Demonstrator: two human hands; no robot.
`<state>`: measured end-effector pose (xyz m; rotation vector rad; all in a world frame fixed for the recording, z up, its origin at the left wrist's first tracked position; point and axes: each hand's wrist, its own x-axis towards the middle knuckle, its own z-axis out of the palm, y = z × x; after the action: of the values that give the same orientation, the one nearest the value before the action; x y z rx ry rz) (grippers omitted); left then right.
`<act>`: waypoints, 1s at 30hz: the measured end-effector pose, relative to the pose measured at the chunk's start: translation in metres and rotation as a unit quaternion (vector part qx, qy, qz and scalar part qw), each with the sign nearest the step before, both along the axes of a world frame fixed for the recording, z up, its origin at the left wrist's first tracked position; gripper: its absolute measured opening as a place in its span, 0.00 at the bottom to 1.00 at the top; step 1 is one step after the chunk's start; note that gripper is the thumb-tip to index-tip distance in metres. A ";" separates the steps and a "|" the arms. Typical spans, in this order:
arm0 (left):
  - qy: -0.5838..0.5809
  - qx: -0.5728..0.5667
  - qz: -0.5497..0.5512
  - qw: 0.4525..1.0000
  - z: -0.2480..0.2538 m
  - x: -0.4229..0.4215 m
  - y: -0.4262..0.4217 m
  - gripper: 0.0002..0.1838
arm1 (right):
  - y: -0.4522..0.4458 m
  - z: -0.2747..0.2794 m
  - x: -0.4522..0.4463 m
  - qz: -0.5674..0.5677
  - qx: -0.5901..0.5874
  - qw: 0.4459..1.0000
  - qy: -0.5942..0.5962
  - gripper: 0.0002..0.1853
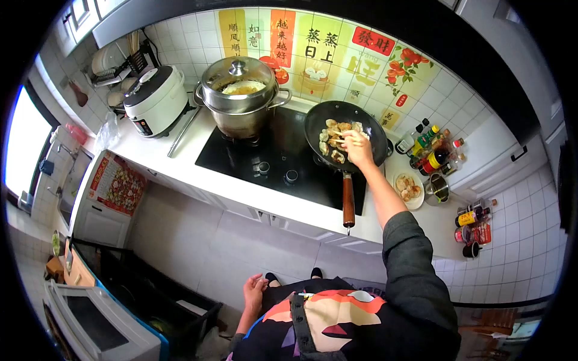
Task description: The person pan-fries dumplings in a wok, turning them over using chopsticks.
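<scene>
Over the black wok (376,129) on the right side of the hob, my right hand (358,147) is closed on a pair of chopsticks (337,137). The chopstick tips are among several browned pieces of food (338,156) in the wok. The wok's wooden handle (348,201) points toward me, and nothing holds it. My left hand (255,289) hangs low beside my body, away from the counter, with its fingers loosely curled and apart and nothing in them. A white plate (416,203) with browned pieces (407,188) stands right of the wok.
A steel steamer pot (236,117) with a lid stands on the hob (277,150) at left. Further left are a rice cooker (158,102) and a metal rod (182,133). Bottles (435,161) and a metal container (436,188) stand at the right.
</scene>
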<state>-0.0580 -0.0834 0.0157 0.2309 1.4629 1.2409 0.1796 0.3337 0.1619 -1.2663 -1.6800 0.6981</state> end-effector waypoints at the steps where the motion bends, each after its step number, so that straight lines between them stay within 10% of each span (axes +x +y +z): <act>1: 0.000 0.004 0.001 1.000 0.003 -0.003 0.000 0.12 | 0.001 -0.001 -0.009 0.018 0.071 0.995 -0.073 0.05; 9: 0.006 -0.039 0.044 0.998 -0.007 -0.031 -0.028 0.12 | 0.036 -0.035 -0.025 0.096 0.225 0.945 -0.217 0.05; 13: 0.012 -0.058 0.064 0.996 -0.011 -0.037 -0.039 0.12 | 0.052 -0.030 -0.028 -0.052 -0.027 0.993 0.101 0.07; 16: 0.010 -0.057 0.065 0.996 -0.008 -0.036 -0.038 0.12 | 0.060 -0.022 -0.017 -0.127 -0.201 0.884 0.402 0.11; 19: 0.010 -0.054 0.055 0.997 -0.010 -0.034 -0.034 0.12 | 0.057 -0.025 -0.006 -0.149 -0.248 0.838 0.462 0.11; 30: -0.004 -0.044 0.039 0.998 -0.019 -0.033 -0.019 0.12 | 0.020 -0.001 0.013 -0.083 -0.209 0.948 0.225 0.11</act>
<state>-0.0914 -0.1026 -0.0034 0.1107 1.5287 1.2352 0.1928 0.3540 0.1609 -1.3856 -1.0707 1.1807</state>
